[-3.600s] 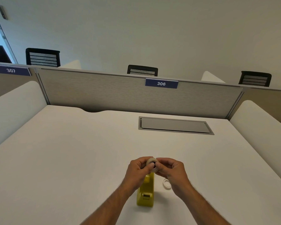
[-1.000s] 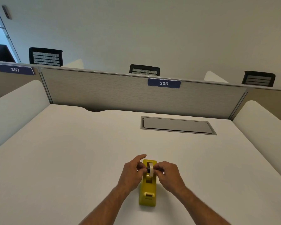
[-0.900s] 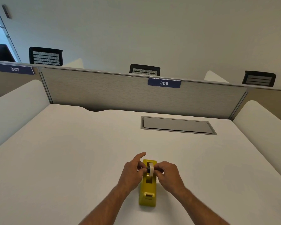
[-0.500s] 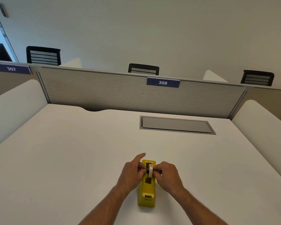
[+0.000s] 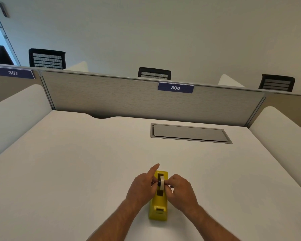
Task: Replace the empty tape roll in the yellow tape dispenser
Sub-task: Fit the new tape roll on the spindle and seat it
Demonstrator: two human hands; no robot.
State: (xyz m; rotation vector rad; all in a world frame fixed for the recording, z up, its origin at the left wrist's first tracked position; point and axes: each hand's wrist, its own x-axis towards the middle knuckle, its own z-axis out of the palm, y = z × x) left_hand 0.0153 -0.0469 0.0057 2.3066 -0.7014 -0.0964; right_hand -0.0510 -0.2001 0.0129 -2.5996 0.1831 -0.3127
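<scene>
The yellow tape dispenser (image 5: 158, 208) stands on the white desk (image 5: 76, 171), its cutter end toward me. A whitish tape roll (image 5: 162, 182) on a dark hub stands upright in the dispenser's slot. My left hand (image 5: 142, 187) pinches the hub from the left, index finger stretched out forward. My right hand (image 5: 180, 191) pinches the roll from the right side. The empty roll seen earlier on the desk is hidden behind my right hand.
A grey flip-lid cable box (image 5: 189, 133) is set into the desk farther back on the right. A grey partition (image 5: 129, 98) with a "306" label (image 5: 175, 87) closes the far edge. White side dividers (image 5: 16, 112) flank the desk.
Both hands brought the tape roll from above the dispenser down into its slot. Over the last second they stay pinched on it and my left index finger lifts.
</scene>
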